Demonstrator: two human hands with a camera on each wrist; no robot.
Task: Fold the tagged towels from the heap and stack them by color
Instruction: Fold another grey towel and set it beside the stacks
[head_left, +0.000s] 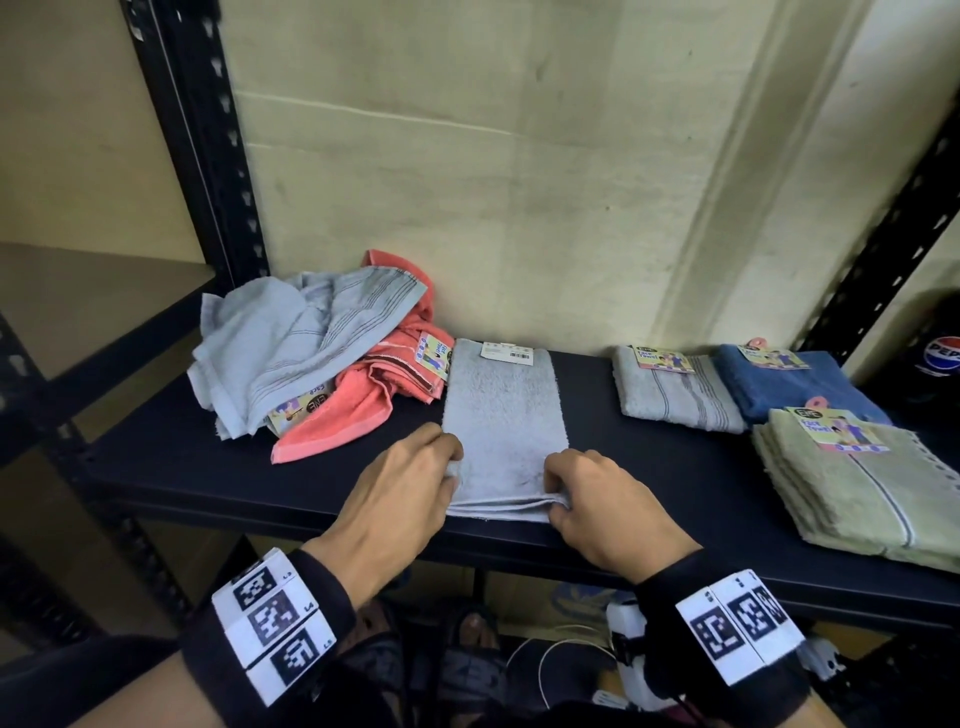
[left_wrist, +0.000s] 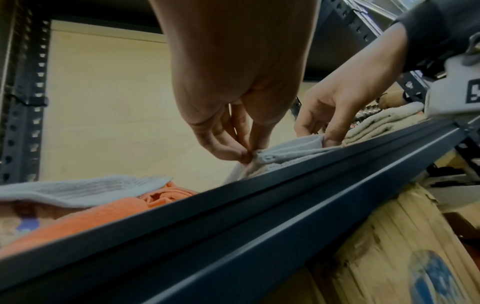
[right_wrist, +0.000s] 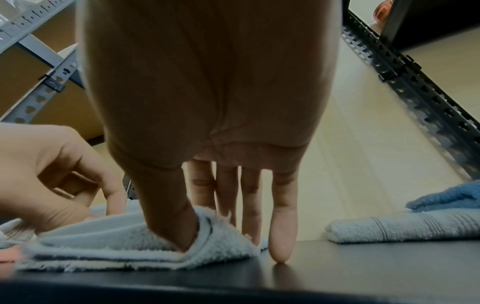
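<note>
A grey towel (head_left: 506, 431) lies folded into a long strip at the middle of the dark shelf (head_left: 649, 467), with its paper tag (head_left: 506, 352) at the far end. My left hand (head_left: 454, 475) pinches the strip's near left corner between thumb and fingers (left_wrist: 233, 152). My right hand (head_left: 558, 506) holds the near right corner, its thumb (right_wrist: 176, 226) tucked into the layers and its little finger touching the shelf. At the left, the heap (head_left: 311, 353) holds crumpled grey and coral towels. Folded grey (head_left: 675, 389), blue (head_left: 795, 379) and green (head_left: 857, 483) stacks sit at the right.
A black slotted rack upright (head_left: 208, 156) rises behind the heap, and another stands at the far right. A Pepsi bottle (head_left: 940, 353) stands in the right corner. The wall is close behind the shelf. Cables and boxes lie below the shelf's front edge (left_wrist: 259, 216).
</note>
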